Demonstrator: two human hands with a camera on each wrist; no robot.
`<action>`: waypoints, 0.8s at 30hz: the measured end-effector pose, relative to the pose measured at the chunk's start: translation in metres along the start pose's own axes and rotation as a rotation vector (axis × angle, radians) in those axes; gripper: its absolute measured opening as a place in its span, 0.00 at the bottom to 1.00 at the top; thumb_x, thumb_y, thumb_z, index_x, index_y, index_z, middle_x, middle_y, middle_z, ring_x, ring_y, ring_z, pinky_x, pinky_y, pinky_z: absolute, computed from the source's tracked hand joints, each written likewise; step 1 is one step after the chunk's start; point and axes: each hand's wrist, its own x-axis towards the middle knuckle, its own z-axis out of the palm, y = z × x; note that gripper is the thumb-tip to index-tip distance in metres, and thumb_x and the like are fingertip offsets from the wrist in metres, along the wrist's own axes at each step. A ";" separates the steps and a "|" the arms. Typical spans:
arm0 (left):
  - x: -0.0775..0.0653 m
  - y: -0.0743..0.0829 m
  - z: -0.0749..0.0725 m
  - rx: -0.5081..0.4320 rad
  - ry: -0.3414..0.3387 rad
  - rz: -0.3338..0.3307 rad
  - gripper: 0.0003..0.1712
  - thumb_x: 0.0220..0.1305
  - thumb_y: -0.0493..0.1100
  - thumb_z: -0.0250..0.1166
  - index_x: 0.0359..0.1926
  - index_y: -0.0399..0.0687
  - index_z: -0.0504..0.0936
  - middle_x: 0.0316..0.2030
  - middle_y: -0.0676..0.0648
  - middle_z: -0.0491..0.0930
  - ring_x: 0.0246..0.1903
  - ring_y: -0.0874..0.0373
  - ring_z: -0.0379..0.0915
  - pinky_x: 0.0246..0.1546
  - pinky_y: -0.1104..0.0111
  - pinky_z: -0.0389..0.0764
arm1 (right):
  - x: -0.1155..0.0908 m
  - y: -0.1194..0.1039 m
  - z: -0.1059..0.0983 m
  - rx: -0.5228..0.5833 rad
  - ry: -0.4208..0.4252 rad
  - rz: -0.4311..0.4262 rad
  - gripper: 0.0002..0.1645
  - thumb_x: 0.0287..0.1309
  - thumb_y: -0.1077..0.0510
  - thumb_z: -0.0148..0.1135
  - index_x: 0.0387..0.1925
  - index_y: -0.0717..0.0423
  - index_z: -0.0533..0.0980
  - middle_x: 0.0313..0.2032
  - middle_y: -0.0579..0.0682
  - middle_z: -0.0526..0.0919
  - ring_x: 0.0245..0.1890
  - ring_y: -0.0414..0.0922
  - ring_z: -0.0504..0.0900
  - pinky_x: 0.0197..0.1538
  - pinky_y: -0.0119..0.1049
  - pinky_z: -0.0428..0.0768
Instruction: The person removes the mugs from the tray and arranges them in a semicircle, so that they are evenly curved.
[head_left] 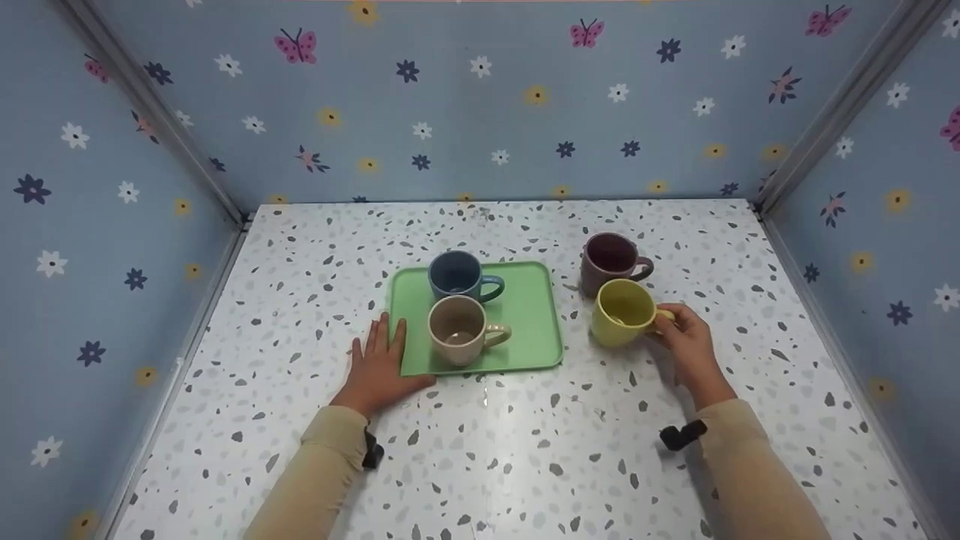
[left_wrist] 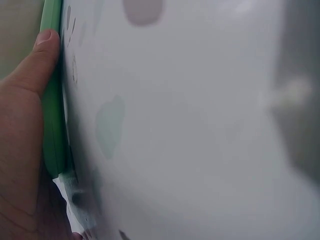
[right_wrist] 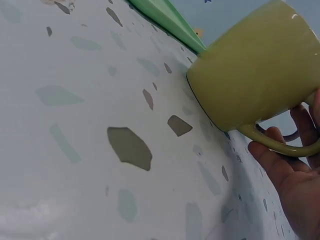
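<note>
While left hand steadies tray edge, right hand grips yellow mug.

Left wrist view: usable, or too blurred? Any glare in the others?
Left wrist: mostly blurred, only the thumb and green tray edge readable. Head: sharp, a soft glare streak on the tabletop near the camera. Right wrist: yellow mug and speckles crisp, view tilted.
</note>
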 end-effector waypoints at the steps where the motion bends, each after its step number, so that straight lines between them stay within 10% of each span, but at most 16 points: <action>1: 0.000 0.000 0.000 -0.002 0.002 0.002 0.72 0.53 0.82 0.59 0.81 0.44 0.39 0.79 0.34 0.29 0.78 0.37 0.26 0.73 0.37 0.33 | 0.000 0.000 -0.002 -0.002 0.005 0.004 0.15 0.70 0.57 0.62 0.53 0.61 0.76 0.50 0.49 0.79 0.52 0.44 0.82 0.55 0.34 0.82; 24: -0.001 0.000 0.000 -0.006 0.012 -0.003 0.72 0.52 0.81 0.61 0.81 0.45 0.40 0.79 0.35 0.30 0.78 0.37 0.27 0.73 0.37 0.33 | 0.007 -0.018 -0.023 0.068 0.035 0.056 0.14 0.72 0.62 0.57 0.55 0.62 0.74 0.54 0.48 0.76 0.56 0.45 0.78 0.60 0.39 0.79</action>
